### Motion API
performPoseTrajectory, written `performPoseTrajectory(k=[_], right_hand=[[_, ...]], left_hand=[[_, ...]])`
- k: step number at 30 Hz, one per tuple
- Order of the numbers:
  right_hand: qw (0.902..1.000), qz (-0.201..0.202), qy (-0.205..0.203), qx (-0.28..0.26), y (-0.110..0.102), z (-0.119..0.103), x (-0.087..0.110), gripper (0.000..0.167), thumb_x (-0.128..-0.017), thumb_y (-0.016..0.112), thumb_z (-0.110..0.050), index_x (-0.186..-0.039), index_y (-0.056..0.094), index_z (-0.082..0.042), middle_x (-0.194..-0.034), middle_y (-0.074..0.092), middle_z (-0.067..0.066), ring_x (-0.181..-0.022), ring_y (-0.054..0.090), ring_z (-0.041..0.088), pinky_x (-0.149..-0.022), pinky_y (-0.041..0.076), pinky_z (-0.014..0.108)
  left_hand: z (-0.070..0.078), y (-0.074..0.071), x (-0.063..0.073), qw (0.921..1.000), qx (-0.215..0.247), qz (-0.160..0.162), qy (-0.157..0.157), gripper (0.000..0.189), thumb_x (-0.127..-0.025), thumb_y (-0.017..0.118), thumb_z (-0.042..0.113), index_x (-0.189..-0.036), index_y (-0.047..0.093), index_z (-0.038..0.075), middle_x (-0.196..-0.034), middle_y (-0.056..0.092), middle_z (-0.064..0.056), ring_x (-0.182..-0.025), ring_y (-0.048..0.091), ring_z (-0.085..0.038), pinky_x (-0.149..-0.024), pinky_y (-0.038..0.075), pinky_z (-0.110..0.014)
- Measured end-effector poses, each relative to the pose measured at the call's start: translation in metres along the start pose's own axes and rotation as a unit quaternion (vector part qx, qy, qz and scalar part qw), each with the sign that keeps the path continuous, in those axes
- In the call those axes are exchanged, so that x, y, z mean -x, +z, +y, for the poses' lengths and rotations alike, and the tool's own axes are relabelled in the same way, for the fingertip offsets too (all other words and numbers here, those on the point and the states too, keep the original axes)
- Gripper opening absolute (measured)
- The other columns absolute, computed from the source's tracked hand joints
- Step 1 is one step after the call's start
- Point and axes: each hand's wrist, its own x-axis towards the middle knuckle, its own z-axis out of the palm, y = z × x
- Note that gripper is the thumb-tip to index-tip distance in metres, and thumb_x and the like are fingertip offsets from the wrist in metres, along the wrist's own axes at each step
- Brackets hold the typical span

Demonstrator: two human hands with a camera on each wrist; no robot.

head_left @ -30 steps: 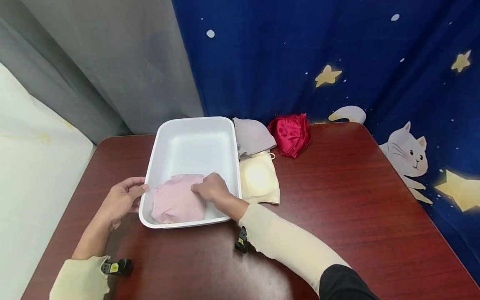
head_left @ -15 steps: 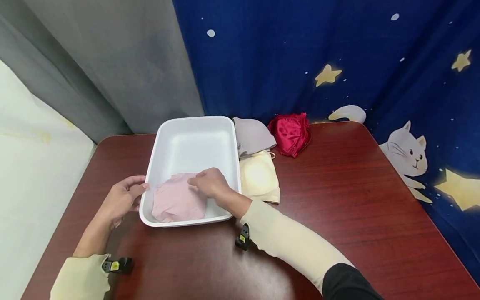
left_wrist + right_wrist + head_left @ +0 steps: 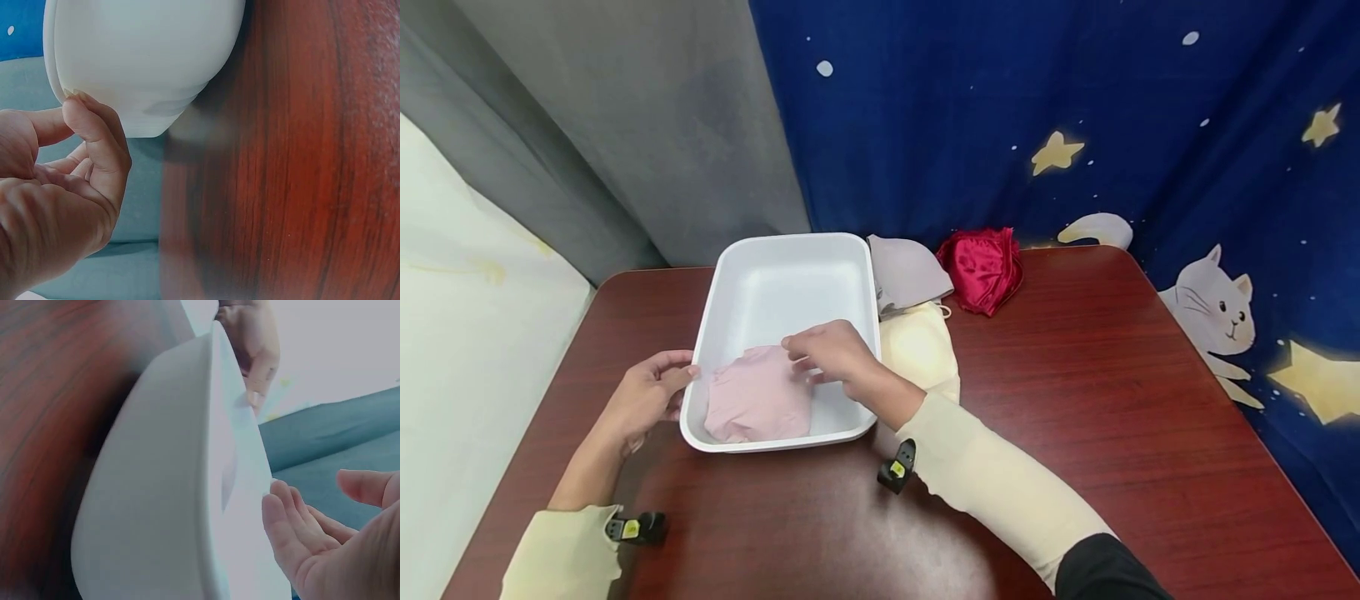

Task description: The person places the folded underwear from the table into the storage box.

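A white plastic tray (image 3: pixel 790 292) sits on the table with a folded pink garment (image 3: pixel 754 402) lying in its near part. My left hand (image 3: pixel 647 392) pinches the tray's left rim between thumb and fingers; the left wrist view shows the fingertips at the tray wall (image 3: pixel 156 56). Over the garment's right upper edge hovers my right hand (image 3: pixel 835 350), fingers loosely spread. In the right wrist view that right hand (image 3: pixel 312 544) has its thumb apart from the fingers and nothing between them.
Against the tray's right side lie a folded grey bra (image 3: pixel 906 275) and a cream bra (image 3: pixel 921 350). A red satin garment (image 3: pixel 981 271) is beside them at the table's back edge. Grey and blue curtains (image 3: pixel 925 108) hang behind the brown table (image 3: pixel 1112 400).
My right hand has let go of the pink garment's right edge, lifted slightly and spread its fingers. The left hand stays at the tray rim.
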Motion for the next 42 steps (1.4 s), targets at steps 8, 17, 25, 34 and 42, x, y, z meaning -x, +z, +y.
performPoseTrajectory(k=[8, 17, 25, 34, 42], right_hand=[[0.9990, -0.012, 0.007, -0.042, -0.014, -0.007, 0.003, 0.025, -0.088, 0.071, -0.020, -0.106, 0.070, -0.003, -0.102, 0.073, 0.015, -0.089, 0.072, 0.019, -0.079, 0.059, 0.034], [0.9986, -0.016, 0.005, -0.050, -0.035, -0.013, 0.006, 0.035, -0.089, 0.069, -0.021, -0.118, 0.065, -0.001, -0.104, 0.073, 0.012, -0.095, 0.071, 0.021, -0.082, 0.058, 0.033], [0.9978, -0.008, 0.002, -0.066, -0.052, -0.017, 0.008, 0.037, -0.089, 0.069, -0.019, -0.121, 0.062, 0.001, -0.108, 0.071, 0.016, -0.098, 0.071, 0.024, -0.085, 0.057, 0.034], [0.9964, 0.014, 0.002, -0.084, -0.076, -0.017, 0.008, 0.035, -0.090, 0.069, -0.017, -0.118, 0.062, 0.003, -0.110, 0.070, 0.019, -0.100, 0.070, 0.026, -0.089, 0.055, 0.036], [0.9941, 0.038, 0.005, -0.102, -0.100, -0.011, 0.011, 0.039, -0.090, 0.068, -0.016, -0.121, 0.058, 0.005, -0.114, 0.068, 0.021, -0.103, 0.068, 0.029, -0.091, 0.054, 0.039]], left_hand=[[-0.001, -0.001, 0.000, 1.0000, 0.003, -0.003, 0.002, 0.048, -0.102, 0.050, 0.025, -0.137, 0.039, -0.006, -0.094, 0.067, -0.001, -0.071, 0.065, -0.013, -0.059, 0.058, -0.034], [0.001, -0.001, 0.000, 1.0000, 0.002, -0.004, 0.001, 0.048, -0.102, 0.050, 0.025, -0.138, 0.039, -0.006, -0.092, 0.067, -0.001, -0.069, 0.064, -0.013, -0.057, 0.057, -0.033], [0.000, -0.003, -0.001, 1.0000, -0.001, -0.009, -0.004, 0.050, -0.102, 0.049, 0.026, -0.139, 0.038, -0.006, -0.092, 0.066, -0.002, -0.068, 0.063, -0.013, -0.056, 0.056, -0.032], [-0.002, -0.004, 0.000, 0.9999, -0.001, -0.013, -0.009, 0.050, -0.102, 0.049, 0.026, -0.140, 0.037, -0.005, -0.095, 0.066, -0.005, -0.070, 0.064, -0.015, -0.058, 0.057, -0.034], [0.000, -0.007, -0.002, 0.9992, 0.006, -0.034, -0.020, 0.052, -0.102, 0.050, 0.028, -0.141, 0.036, -0.003, -0.091, 0.066, -0.002, -0.068, 0.063, -0.015, -0.058, 0.056, -0.032]])
